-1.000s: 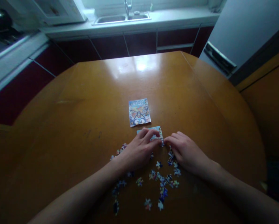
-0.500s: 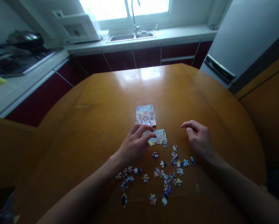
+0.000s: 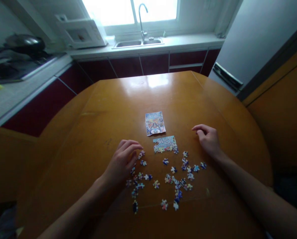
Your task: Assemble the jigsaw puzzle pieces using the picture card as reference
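Note:
My left hand [image 3: 122, 158] hovers over the left group of loose jigsaw pieces [image 3: 140, 186], fingers loosely bent and thumb apart, nothing visible in it. Just off its fingertips lies a small jigsaw piece [image 3: 141, 154]. A partly joined jigsaw [image 3: 165, 143], light blue with a colourful lower edge, lies flat in the middle of the table. My right hand [image 3: 208, 138] rests on the table to the right of it, fingers curled in, with no piece showing. More loose pieces [image 3: 175, 181] are scattered between my forearms. Above the joined part is a printed picture sheet [image 3: 155, 123] with a penguin-like figure.
The wooden table [image 3: 108, 109] has rounded sides. Behind it runs a counter [image 3: 183, 40] with a sink [image 3: 130, 43] and a microwave-like white box [image 3: 82, 34]. A wok [image 3: 25, 43] stands on the stove at left; a fridge [image 3: 253, 39] stands at right.
My left hand has moved left and away from the joined jigsaw, uncovering it and the sheet's lower edge. My right hand has stayed in about the same place. The view has shifted slightly.

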Available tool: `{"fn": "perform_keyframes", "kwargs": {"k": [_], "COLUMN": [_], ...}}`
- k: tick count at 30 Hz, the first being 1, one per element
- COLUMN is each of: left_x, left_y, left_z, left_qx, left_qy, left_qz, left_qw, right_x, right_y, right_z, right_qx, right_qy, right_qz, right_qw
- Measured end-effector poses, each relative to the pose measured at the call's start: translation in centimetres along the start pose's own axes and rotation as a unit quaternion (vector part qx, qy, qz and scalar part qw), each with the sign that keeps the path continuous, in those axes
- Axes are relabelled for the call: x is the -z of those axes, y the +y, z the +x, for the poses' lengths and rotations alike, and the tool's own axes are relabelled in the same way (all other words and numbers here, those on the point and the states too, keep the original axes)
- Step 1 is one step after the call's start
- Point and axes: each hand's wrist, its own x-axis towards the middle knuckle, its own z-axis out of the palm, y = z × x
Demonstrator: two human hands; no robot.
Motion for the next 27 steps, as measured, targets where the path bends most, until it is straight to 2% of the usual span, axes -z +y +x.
{"fn": "perform_keyframes", "kwargs": {"k": [8, 17, 21, 24, 27], "left_x": [-0.1, 1.0, 0.8, 0.3, -0.4], "left_y": [0.5, -1.6, -1.9, -1.8, -1.5], "left_z": [-0.5, -1.5, -1.5, -1.6, -1.7], "left_qx": [0.002, 0.056, 0.068, 0.076, 0.083], "left_qy": [-0.014, 0.006, -0.019, -0.058, -0.068], "left_qz": [-0.011, 0.002, 0.005, -0.002, -0.013], "left_qw": [1.000, 0.998, 0.997, 0.995, 0.994], "right_x": [0.1, 0.3, 0.2, 0.3, 0.7], "right_y": [0.4, 0.8, 1.0, 1.0, 0.4], "right_z": [0.2, 0.2, 0.3, 0.4, -0.1], "right_qx": [0.001, 0.002, 0.005, 0.016, 0.039], "right_qy": [-0.021, -0.033, -0.041, -0.065, -0.131], "right_qz": [-0.014, -0.027, -0.040, -0.057, -0.075], "right_qw": [1.000, 0.999, 0.998, 0.996, 0.988]}}
